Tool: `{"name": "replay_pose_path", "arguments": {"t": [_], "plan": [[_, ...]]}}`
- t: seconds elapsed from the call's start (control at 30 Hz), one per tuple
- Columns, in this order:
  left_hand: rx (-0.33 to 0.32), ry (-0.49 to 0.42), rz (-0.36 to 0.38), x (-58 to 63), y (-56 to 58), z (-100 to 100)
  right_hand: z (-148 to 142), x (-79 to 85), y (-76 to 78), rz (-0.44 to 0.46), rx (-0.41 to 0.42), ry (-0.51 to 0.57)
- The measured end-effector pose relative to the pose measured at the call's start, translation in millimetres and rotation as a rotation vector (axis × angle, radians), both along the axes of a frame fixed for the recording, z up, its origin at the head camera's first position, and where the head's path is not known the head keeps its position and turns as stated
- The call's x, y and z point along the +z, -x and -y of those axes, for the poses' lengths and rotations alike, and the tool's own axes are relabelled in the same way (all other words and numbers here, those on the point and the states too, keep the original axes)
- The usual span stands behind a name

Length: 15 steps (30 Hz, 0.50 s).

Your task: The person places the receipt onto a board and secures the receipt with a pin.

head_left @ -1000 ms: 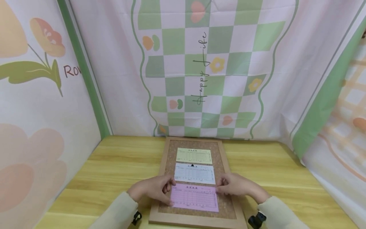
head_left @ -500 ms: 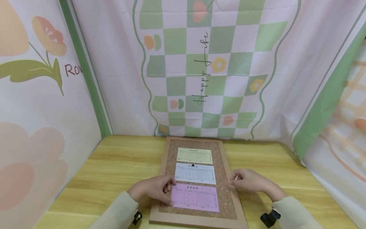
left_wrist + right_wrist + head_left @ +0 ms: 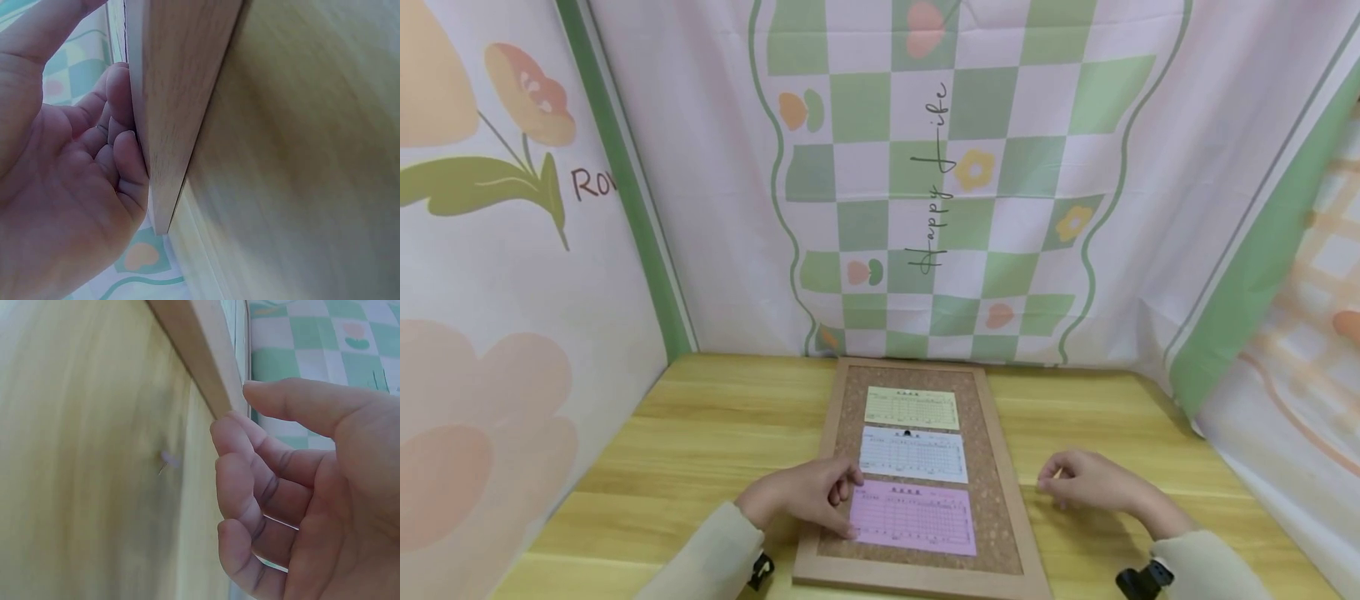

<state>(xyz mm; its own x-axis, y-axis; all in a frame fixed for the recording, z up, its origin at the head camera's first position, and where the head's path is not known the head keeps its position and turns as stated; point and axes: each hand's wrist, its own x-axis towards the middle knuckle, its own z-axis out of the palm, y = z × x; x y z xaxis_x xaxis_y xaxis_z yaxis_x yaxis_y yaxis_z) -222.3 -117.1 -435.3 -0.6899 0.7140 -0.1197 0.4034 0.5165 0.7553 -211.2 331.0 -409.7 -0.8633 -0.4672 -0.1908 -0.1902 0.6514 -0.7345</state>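
A pink printed slip (image 3: pixel 913 518) lies on the lower part of a wood-framed corkboard (image 3: pixel 1000 533). My left hand (image 3: pixel 808 493) rests at the slip's left side, its thumb at the lower left corner and its index finger near the upper one. In the left wrist view the other fingers are loosely bent against the board's frame (image 3: pixel 181 81). Right of the board, my right hand (image 3: pixel 1093 483) hovers over the table with loosely curled fingers, holding nothing. The right wrist view shows a small pushpin (image 3: pixel 167 459) on the table near those fingers.
Above the pink slip lie a pale blue slip (image 3: pixel 913 458) with a black pin (image 3: pixel 907 432) at its top, and a yellow slip (image 3: pixel 912 408). The wooden table (image 3: pixel 722 400) ends at a patterned curtain (image 3: pixel 925 167) behind the board.
My right hand has moved from the right edge of the pink slip, across the frame, to the table on the right. The left hand stays in place.
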Motion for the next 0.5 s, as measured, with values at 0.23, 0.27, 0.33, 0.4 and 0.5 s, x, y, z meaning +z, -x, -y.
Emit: {"name": "replay_pose_path", "arguments": {"t": [0.23,0.27,0.33,0.4,0.5], "plan": [[0.003,-0.007,0.009,-1.3,0.1,0.4,-18.1,-9.7,-6.0,0.000,-0.025,0.002],[0.004,-0.008,0.010,-1.5,0.2,0.4,-19.7,-11.4,-7.0,0.006,-0.035,0.003],[0.007,-0.009,0.014,-1.7,0.3,0.5,-22.3,-14.6,-9.0,0.026,-0.055,0.010],[0.008,-0.011,0.018,-1.9,0.4,0.6,-24.1,-17.5,-10.4,0.044,-0.077,0.014],[0.009,-0.011,0.020,-2.1,0.5,0.9,-25.6,-20.7,-11.7,0.067,-0.101,0.021]]}}
